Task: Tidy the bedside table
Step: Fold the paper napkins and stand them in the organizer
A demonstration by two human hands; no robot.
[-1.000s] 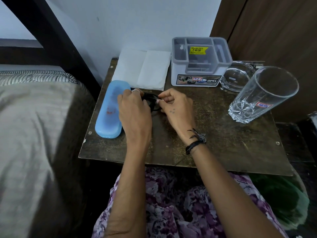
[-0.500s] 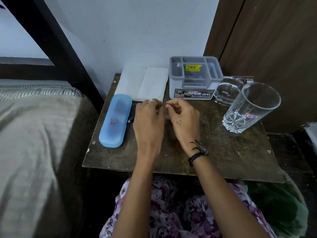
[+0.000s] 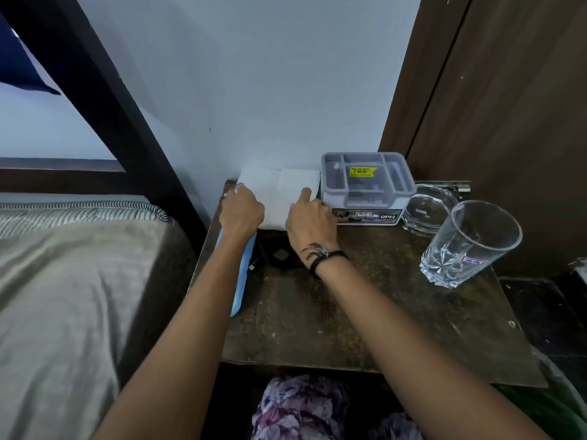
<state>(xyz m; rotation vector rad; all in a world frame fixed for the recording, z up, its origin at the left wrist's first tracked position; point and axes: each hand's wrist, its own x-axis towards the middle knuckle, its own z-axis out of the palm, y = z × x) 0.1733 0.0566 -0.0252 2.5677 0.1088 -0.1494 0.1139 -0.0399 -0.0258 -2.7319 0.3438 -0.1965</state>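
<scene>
**Ana:** Head view: both hands are on the white napkin (image 3: 279, 195) at the back of the bedside table (image 3: 365, 312), against the wall. Left hand (image 3: 241, 211) curls over its left edge; right hand (image 3: 309, 219) rests on the right side, fingers pointing out.

**Ben:** Gripping it?

**Ana:** Cannot tell; the fingertips are hidden. I'd square it gently, clear of the grey organiser (image 3: 365, 185) just beside it. The paper looks thin, folded with a centre crease, and easily rumpled.

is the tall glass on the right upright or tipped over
Upright. The tall glass stands on its faceted base on the table, open rim up; it only looks slanted.
</scene>
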